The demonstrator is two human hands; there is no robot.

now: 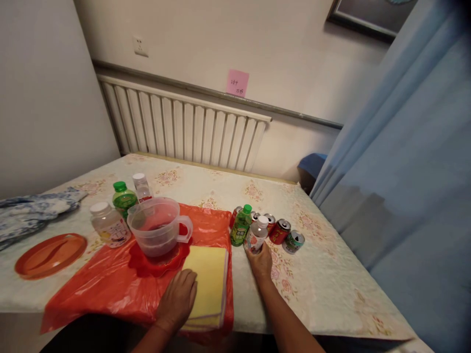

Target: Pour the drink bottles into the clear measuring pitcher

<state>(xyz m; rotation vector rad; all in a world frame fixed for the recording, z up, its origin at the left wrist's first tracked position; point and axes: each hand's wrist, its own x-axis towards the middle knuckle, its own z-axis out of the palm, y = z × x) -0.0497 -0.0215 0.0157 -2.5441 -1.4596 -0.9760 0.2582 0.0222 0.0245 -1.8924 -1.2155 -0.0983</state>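
A small white-capped bottle (257, 234) with a pale label is gripped near its base by the right hand (261, 260), whose fingers are curled closed around the lower part. The bottle is tilted slightly and is stood on the floral tablecloth (324, 274), just right of the orange plastic sheet (106, 284). Just beside it on the left, a green bottle (241, 226) with a green cap is stood upright, and behind and to the right a cluster of drink cans (280, 230) is gathered, some upright and some tipped.

The left hand (178, 300) is laid flat, palm down, on the near left corner of a folded yellow cloth (208, 284); its fingers are extended and loosely spread, and nothing is grasped by them. The cloth is laid on the orange plastic sheet near the table's front edge.

Behind the cloth, a clear measuring jug (158, 230) with a handle is set on a red dish (162, 262). To the left of the jug, three more bottles are grouped: a wide one with a white cap (109, 224), a green one (123, 197) and a slim one with a white cap (142, 186). Farther left, an orange oval tray (49, 255) and a blue-patterned cloth (33, 211) are seen. A white radiator (180, 127) is mounted along the wall behind the table, and a blue curtain (408, 171) is hung at the right.
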